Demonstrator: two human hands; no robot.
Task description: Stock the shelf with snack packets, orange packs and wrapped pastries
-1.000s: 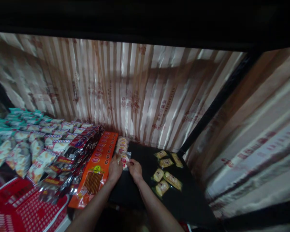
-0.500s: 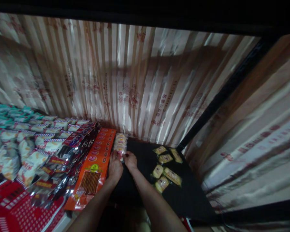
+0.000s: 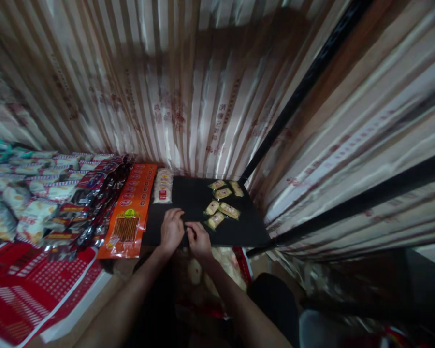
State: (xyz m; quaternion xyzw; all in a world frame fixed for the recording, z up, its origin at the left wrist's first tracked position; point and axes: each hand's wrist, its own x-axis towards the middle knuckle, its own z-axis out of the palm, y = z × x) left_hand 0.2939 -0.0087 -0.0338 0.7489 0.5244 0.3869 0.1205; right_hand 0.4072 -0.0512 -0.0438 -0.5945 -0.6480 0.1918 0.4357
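Withdrawn from the cracker packs [image 3: 163, 186], both hands [image 3: 171, 231] [image 3: 199, 239] rest empty, fingers curled, on the black shelf [image 3: 252, 227].

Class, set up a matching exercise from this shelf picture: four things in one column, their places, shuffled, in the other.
Things:
1. orange packet
2. yellow packets
3. white packets
4. both hands

Places:
A. right part of black shelf
B. front edge of black shelf
C. left of black shelf
D. back left of black shelf

Pairs: 1-C, 2-A, 3-D, 4-B
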